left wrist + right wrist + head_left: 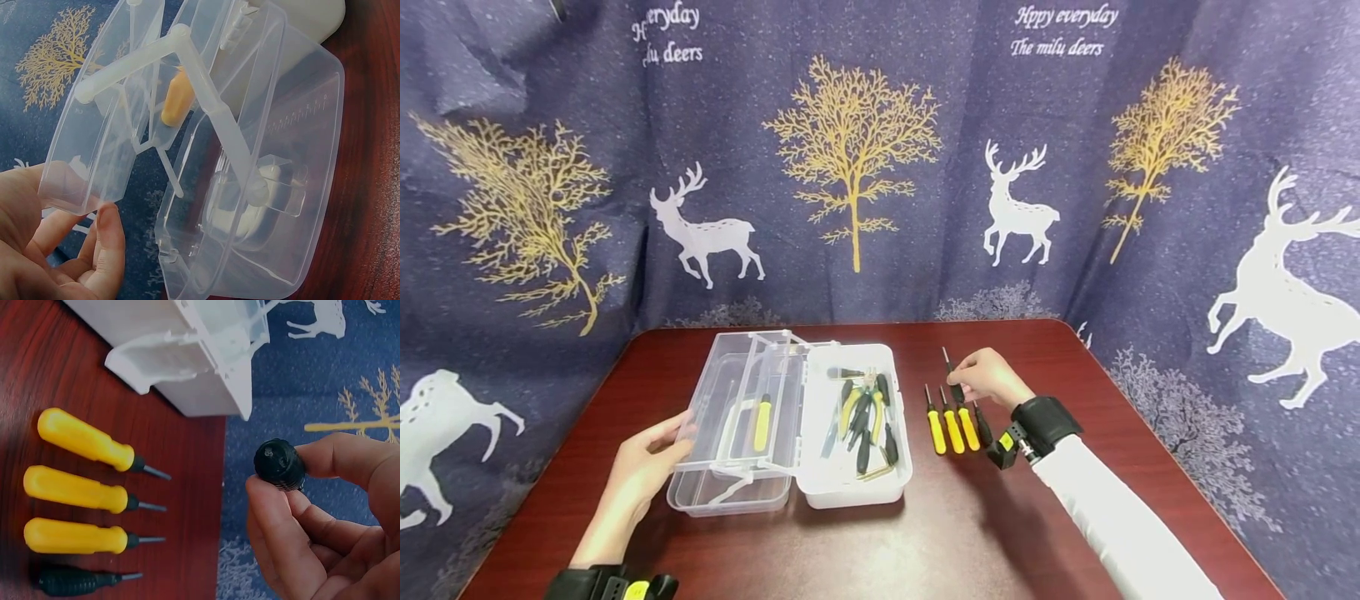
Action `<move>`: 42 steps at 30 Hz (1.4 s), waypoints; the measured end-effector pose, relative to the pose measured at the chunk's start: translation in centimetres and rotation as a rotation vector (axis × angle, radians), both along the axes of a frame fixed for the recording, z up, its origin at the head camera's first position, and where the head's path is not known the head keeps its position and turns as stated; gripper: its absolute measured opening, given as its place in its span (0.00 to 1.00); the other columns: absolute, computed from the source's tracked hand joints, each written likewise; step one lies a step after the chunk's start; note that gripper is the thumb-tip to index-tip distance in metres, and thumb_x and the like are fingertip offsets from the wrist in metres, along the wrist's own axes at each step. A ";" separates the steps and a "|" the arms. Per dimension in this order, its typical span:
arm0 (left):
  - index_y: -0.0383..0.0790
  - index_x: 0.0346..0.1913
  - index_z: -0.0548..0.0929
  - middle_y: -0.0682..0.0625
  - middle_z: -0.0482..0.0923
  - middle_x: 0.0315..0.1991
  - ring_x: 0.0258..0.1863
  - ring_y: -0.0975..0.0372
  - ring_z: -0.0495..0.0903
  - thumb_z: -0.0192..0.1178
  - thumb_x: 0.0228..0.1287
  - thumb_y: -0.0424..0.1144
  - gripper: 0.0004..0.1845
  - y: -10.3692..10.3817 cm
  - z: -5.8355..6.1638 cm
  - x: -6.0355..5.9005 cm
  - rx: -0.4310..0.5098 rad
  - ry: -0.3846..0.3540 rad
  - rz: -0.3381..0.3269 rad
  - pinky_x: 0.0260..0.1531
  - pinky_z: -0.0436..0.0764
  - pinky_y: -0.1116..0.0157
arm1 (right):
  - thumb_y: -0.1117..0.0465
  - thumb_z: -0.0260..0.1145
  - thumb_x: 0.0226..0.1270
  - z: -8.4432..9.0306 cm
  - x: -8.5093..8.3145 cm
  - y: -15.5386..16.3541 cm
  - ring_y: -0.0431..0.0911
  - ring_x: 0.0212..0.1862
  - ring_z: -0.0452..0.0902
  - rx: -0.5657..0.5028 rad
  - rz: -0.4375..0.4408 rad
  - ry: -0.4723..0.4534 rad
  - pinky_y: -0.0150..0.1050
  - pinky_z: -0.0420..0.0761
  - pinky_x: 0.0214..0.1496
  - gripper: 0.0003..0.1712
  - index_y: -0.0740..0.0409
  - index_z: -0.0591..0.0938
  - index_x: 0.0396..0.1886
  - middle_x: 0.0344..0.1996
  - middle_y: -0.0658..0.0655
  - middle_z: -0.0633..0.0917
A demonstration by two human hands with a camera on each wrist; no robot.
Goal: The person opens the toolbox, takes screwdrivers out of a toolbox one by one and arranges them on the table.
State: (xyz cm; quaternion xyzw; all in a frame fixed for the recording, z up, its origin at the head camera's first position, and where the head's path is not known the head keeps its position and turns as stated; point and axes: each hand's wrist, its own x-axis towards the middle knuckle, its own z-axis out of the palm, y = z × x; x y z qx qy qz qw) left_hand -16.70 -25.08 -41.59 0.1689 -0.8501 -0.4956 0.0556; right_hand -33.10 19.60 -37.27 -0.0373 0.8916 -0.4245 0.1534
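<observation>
My left hand (651, 457) grips the outer edge of the toolbox's raised clear plastic tray (81, 181), thumb on one side and fingers on the other. A yellow-handled tool (762, 425) lies in that tray. My right hand (988, 375) pinches a black-handled screwdriver (279, 464) between thumb and fingers; its shaft points toward the back wall in the head view. Below that hand, three yellow-handled screwdrivers (78, 495) and one with a black handle (72, 581) lie side by side on the table.
The white toolbox base (850, 498) stands open mid-table, holding yellow-handled pliers (877, 412) and several black-handled tools. Its clear lid (730, 502) is folded out to the left, linked to the tray by white hinge arms (212, 103). A deer-patterned curtain (895, 292) hangs behind.
</observation>
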 end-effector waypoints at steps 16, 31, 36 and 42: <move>0.42 0.63 0.69 0.62 0.77 0.38 0.30 0.83 0.73 0.59 0.59 0.41 0.28 0.0 0.0 0.1 0.000 0.021 -0.005 0.32 0.76 0.76 | 0.63 0.64 0.54 -0.8 -0.4 3.1 0.42 0.28 0.81 -0.002 -0.058 -0.007 0.41 0.83 0.38 0.16 0.71 0.80 0.40 0.32 0.58 0.82; 0.43 0.64 0.68 0.69 0.74 0.36 0.32 0.81 0.74 0.58 0.59 0.43 0.29 -0.1 0.0 0.2 0.004 0.009 -0.015 0.33 0.76 0.76 | 0.63 0.63 0.55 -1.7 -0.1 5.9 0.40 0.27 0.80 0.000 -0.094 -0.025 0.38 0.83 0.35 0.18 0.72 0.80 0.42 0.25 0.53 0.82; 0.43 0.64 0.68 0.52 0.79 0.44 0.31 0.83 0.72 0.58 0.59 0.43 0.29 -0.1 0.0 0.2 -0.009 -0.005 -0.014 0.33 0.76 0.76 | 0.64 0.63 0.55 -2.1 0.0 6.7 0.38 0.26 0.80 -0.010 -0.102 -0.028 0.39 0.83 0.35 0.18 0.73 0.79 0.42 0.25 0.53 0.82; 0.43 0.64 0.68 0.57 0.78 0.42 0.31 0.82 0.73 0.58 0.60 0.43 0.28 -0.2 -0.3 0.1 -0.008 0.013 -0.013 0.32 0.76 0.76 | 0.65 0.63 0.54 -2.2 0.5 7.2 0.39 0.25 0.80 -0.011 -0.105 -0.041 0.42 0.83 0.38 0.18 0.74 0.79 0.42 0.24 0.52 0.81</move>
